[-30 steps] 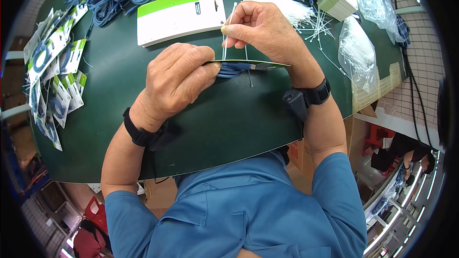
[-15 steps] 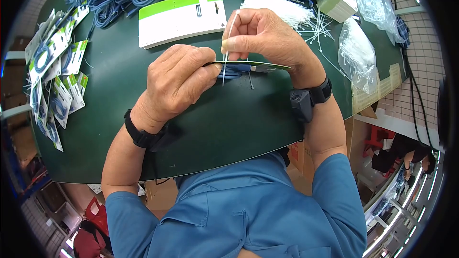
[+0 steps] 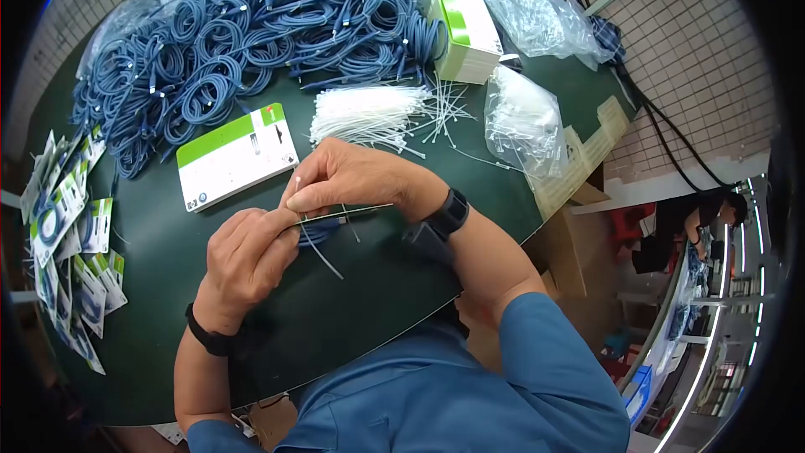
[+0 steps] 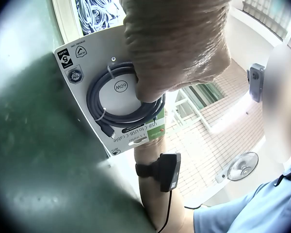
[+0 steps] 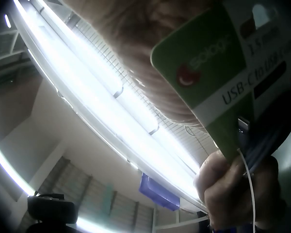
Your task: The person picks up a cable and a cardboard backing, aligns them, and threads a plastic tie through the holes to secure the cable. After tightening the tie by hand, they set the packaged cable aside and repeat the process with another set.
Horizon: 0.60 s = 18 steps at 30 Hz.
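Observation:
A cardboard cable card stands nearly edge-on between the hands in the head view. Against its near face lies a coiled blue USB-C cable. My left hand grips the card and coil at the left, its thumb over the coil in the left wrist view. Behind the card, my right hand pinches a white cable tie between thumb and index finger. The tie's long tail sticks out on the near side, past the coil. A second tie's tail shows farther right, beside the plug.
A stack of blank-looking cards lies beyond the left hand. Loose cable ties are heaped behind the right hand, near a bag of ties. Coiled cables fill the back; finished-looking cards pile at left. A card box stands back right.
The pinched tie has gone down through the card, and its tail now reaches well out on the near side. The head view has turned, shifting everything left and lower.

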Available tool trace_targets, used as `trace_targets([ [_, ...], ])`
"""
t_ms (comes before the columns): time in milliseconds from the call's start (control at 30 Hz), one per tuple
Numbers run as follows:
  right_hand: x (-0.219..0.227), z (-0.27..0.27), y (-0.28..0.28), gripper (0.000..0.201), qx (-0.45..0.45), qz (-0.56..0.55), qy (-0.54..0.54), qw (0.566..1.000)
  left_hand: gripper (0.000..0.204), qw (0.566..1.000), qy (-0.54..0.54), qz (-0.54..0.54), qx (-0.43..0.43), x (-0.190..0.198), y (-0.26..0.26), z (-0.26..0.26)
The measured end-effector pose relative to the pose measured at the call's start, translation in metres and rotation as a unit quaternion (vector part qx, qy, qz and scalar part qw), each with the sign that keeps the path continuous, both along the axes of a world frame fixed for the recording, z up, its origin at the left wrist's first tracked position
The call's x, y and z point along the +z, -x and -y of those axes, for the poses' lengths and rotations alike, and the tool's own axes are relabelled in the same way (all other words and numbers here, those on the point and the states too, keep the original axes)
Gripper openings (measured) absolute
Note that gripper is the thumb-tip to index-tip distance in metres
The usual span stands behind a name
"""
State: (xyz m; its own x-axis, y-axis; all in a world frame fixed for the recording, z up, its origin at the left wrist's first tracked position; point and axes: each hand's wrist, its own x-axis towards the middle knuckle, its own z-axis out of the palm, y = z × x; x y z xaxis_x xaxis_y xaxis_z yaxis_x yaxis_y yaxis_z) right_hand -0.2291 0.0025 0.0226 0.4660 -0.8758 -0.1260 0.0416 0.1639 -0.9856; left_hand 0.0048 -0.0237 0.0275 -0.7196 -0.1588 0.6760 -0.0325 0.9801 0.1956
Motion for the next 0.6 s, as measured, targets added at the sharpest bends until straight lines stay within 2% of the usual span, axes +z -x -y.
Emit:
trace_targets([
  [67,-0.002,0.000,-0.003,0.018,0.012,0.013,-0.002,1.000,0.018,1.000,0.003,0.004,-0.003,0.001,0.000,-0.001],
  [200,-0.005,0.002,-0.004,0.017,-0.033,0.062,-0.056,0.996,0.017,1.000,0.008,0.010,-0.005,0.000,-0.001,0.000],
  [333,-0.007,0.001,-0.005,0.018,-0.024,0.032,-0.075,0.996,0.017,1.000,0.006,0.011,-0.012,0.000,-0.001,0.001],
  [600,-0.012,0.007,0.000,0.018,0.016,0.007,-0.035,0.999,0.019,0.999,-0.033,0.008,0.012,0.002,0.000,0.001],
])
